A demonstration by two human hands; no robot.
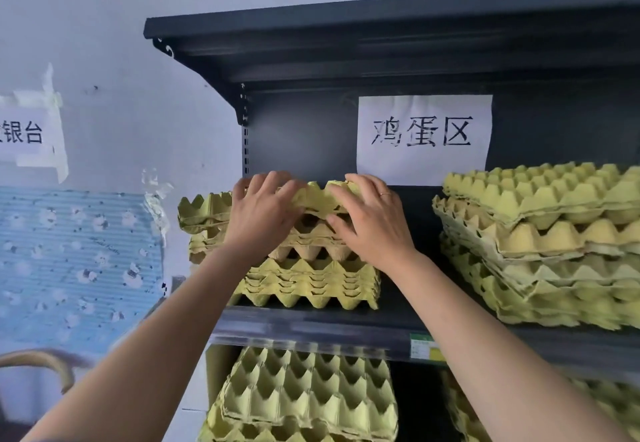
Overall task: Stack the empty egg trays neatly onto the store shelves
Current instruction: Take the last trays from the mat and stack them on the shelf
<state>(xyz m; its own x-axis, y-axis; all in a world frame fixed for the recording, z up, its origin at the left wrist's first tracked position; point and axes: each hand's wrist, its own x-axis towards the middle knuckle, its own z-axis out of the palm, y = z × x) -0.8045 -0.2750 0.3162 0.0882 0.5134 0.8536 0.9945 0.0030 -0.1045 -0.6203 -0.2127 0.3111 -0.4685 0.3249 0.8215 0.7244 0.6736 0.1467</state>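
A stack of yellow-green pulp egg trays [304, 282] stands on the left of the dark metal shelf [311, 329]. Its topmost tray [313, 199] sits slightly askew. My left hand [263, 213] grips the front edge of that top tray, fingers over the top and thumb beneath. My right hand [370, 220] grips it on the right side the same way; a ring shows on one finger. A second, taller stack of trays [540, 244] fills the right of the same shelf.
A paper sign [424, 138] hangs on the shelf's back panel. The shelf above [381, 22] overhangs the stacks. More trays [304, 396] lean on the level below. A wall with taped papers lies left; a curved chair back [41, 362] is at lower left.
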